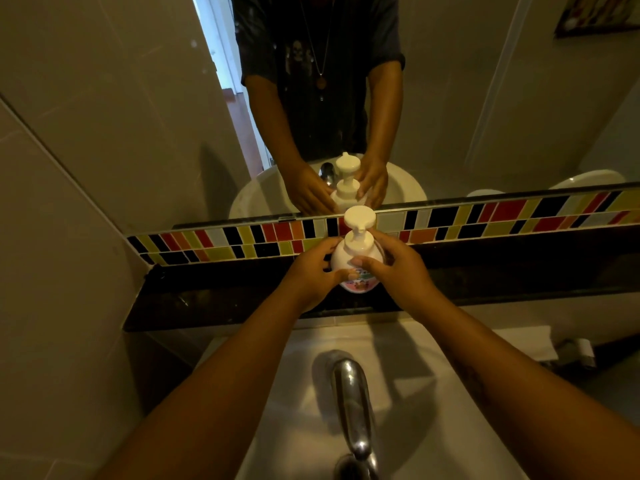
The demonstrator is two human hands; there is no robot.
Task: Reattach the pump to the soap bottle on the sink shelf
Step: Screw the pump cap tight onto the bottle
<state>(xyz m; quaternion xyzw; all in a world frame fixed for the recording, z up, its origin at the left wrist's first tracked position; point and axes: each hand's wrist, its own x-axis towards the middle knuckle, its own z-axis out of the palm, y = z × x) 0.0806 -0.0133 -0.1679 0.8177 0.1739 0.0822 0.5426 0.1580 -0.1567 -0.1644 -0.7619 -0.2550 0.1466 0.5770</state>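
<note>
The soap bottle (356, 258) stands upright on the dark shelf (207, 303), pump (360, 220) on top. The left hand (311, 275) and right hand (394, 268) each have their grip clamped on the bottle's sides.

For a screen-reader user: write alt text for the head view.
Both hands, left hand and right hand, clasp a white soap bottle with its pump on, standing on the dark sink shelf below a mirror; a chrome faucet is nearer.

White round soap bottle (356, 261) upright on dark sink shelf (214, 299), colourful label on its front, white pump (359, 220) seated on top, nozzle upright.
</note>
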